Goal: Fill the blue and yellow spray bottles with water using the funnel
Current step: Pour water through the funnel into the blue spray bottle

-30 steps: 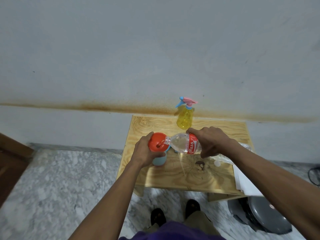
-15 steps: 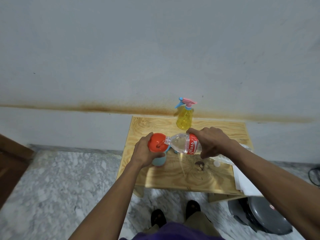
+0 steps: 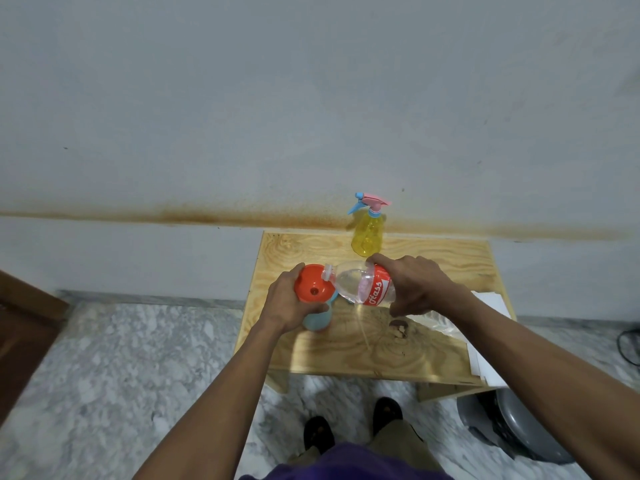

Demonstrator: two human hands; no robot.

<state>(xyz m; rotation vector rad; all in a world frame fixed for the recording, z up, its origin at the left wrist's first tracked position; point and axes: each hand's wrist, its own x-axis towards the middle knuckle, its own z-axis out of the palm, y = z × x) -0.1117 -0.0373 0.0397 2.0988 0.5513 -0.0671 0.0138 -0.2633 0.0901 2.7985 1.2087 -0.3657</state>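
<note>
Left grip [image 3: 291, 303] wraps the funnel [image 3: 313, 284] and the blue bottle [image 3: 317, 318] under it; right grip [image 3: 412, 289] holds the water bottle [image 3: 363, 284] tipped, mouth over the funnel's rim. Best to pour slowly, keeping the funnel upright. Beyond the right grip, the yellow bottle [image 3: 367, 233] waits on the bench [image 3: 433, 258].

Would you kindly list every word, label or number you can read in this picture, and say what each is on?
"Kiass", or close to it: white script on the red label of the clear bottle held by the right hand; the first letter is unclear.
No other text is visible.
</note>
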